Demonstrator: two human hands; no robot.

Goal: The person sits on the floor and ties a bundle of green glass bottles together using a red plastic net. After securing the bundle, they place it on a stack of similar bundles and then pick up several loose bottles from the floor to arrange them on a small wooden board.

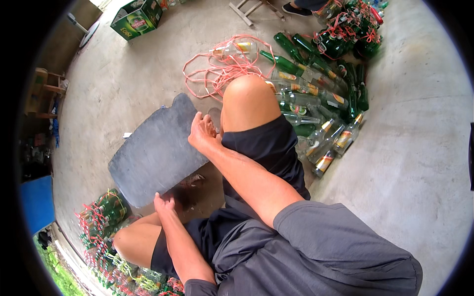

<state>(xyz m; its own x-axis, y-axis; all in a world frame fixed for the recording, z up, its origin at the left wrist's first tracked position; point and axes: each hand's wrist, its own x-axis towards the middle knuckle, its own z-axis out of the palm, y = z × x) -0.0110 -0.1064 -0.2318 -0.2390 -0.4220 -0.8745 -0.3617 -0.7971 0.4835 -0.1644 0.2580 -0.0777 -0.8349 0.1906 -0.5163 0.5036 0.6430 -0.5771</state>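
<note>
A dark grey slab-like board (155, 151) with a worn, irregular edge lies in front of my knees. My left hand (164, 203) is at its near edge, low in the picture, fingers partly spread. By the board's right edge, beside my raised knee, is my right hand (203, 129), its fingers curled; whether it grips anything cannot be told. A loose tangle of pink plastic twine (222, 70) lies on the floor beyond that knee, partly over a clear glass bottle (240, 47). Green and clear glass bottles (289, 66) lie heaped to the right of the knee.
Bundles of green bottles tied with pink twine stand at the upper right (346, 40) and lower left (105, 214). A green beer carton (137, 20) sits at the upper left. A wooden stool frame (246, 11) and another person's shoe (297, 9) are at the top.
</note>
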